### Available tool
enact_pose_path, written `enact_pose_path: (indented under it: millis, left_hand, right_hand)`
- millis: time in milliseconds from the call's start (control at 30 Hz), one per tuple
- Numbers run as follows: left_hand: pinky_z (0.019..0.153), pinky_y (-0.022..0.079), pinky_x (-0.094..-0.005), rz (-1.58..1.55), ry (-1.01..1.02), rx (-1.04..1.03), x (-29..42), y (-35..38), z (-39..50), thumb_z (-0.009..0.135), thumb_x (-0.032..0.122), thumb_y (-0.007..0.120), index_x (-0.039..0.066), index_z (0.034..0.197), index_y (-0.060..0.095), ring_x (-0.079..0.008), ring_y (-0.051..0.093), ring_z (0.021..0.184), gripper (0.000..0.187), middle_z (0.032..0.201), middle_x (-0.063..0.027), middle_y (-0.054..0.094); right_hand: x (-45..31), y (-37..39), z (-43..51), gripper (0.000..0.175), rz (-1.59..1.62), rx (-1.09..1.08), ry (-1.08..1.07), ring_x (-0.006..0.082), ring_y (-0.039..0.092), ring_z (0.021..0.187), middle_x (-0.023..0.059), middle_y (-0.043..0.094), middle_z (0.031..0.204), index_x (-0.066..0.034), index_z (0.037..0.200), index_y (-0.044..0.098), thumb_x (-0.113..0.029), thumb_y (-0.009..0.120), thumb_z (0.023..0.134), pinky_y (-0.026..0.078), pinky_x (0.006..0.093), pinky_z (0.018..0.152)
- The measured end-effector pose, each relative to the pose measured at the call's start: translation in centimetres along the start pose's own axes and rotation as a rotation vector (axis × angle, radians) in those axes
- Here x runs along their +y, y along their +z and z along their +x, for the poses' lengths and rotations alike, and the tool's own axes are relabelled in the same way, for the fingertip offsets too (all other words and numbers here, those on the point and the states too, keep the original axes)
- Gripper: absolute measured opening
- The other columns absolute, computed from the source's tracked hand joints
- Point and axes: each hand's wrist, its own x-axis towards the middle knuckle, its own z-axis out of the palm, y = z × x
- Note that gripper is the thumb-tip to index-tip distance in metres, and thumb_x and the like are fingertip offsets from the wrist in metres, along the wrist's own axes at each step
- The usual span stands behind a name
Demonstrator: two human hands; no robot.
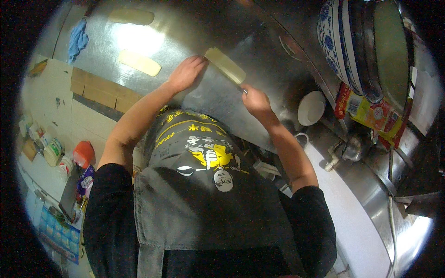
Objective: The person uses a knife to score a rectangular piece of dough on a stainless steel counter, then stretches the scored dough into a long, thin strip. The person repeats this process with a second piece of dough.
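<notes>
My right hand (256,100) grips the handle of a flat, long-bladed tool (240,85), possibly a spatula or knife. A pale yellow strip shape (226,66) lies along the blade; I cannot tell whether it is a slab of food or the blade catching light. Beside its far end is my left hand (187,73), palm down over the stainless steel worktop (198,24), its fingertips partly hidden. Left of that hand lies a pale yellow oblong slab (140,63), perhaps dough. Farther back is a similar slab (132,16).
A blue cloth (78,40) lies at the far left. Brown cardboard (100,92) borders the worktop's left edge. To the right are a white bowl (311,108), a large blue-and-white basin (333,41), a red-and-yellow packet (373,113) and a tap (335,156). Several tubs (53,152) stand lower left.
</notes>
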Motion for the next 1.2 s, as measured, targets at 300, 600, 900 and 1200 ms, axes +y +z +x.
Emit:
enact_pose_path:
  millis: [300, 600, 900, 1200]
  left_hand:
    - [0.112, 0.039, -0.0420, -0.009, -0.026, -0.057, 0.1, -0.4, -0.2, 0.087, 0.007, 0.054, 0.004, 0.134, 0.056, -0.0328, 0.049, 0.130, 0.047, 0.136, -0.0136, 0.055]
    - [0.110, 0.041, -0.0412, -0.028, -0.041, 0.001, -0.3, 1.1, -0.6, 0.088, 0.008, 0.052, 0.001, 0.129, 0.057, -0.0321, 0.051, 0.126, 0.042, 0.132, -0.0141, 0.056]
    - [0.106, 0.043, -0.0432, -0.024, 0.025, 0.036, -0.5, 1.4, -0.7, 0.086, 0.012, 0.059, 0.001, 0.128, 0.059, -0.0337, 0.053, 0.121, 0.043, 0.126, -0.0144, 0.059]
    - [0.106, 0.044, -0.0441, -0.046, -0.008, 0.015, -0.5, 1.2, -0.7, 0.086, 0.010, 0.058, 0.001, 0.123, 0.061, -0.0333, 0.053, 0.121, 0.038, 0.126, -0.0139, 0.059]
  right_hand:
    - [1.3, 1.8, 0.7, 0.035, 0.031, 0.006, 0.050, 0.0417, 0.068, 0.091, 0.0215, 0.070, 0.098, -0.0167, 0.124, 0.063, -0.020, 0.058, 0.089, 0.054, 0.0512, 0.083]
    - [1.4, 1.5, -0.7, 0.036, 0.339, 0.035, 0.068, 0.0408, 0.066, 0.098, 0.0210, 0.069, 0.105, -0.0117, 0.126, 0.066, -0.027, 0.059, 0.094, 0.052, 0.0434, 0.086]
    - [-2.2, 0.7, 0.4, 0.036, 0.060, 0.018, 0.035, 0.0408, 0.066, 0.097, 0.0216, 0.069, 0.105, -0.0119, 0.126, 0.065, -0.026, 0.056, 0.094, 0.051, 0.0477, 0.085]
    - [-3.1, -0.2, 1.2, 0.035, 0.040, -0.024, 0.054, 0.0414, 0.066, 0.099, 0.0223, 0.069, 0.105, -0.0108, 0.125, 0.065, -0.023, 0.055, 0.094, 0.051, 0.0482, 0.087]
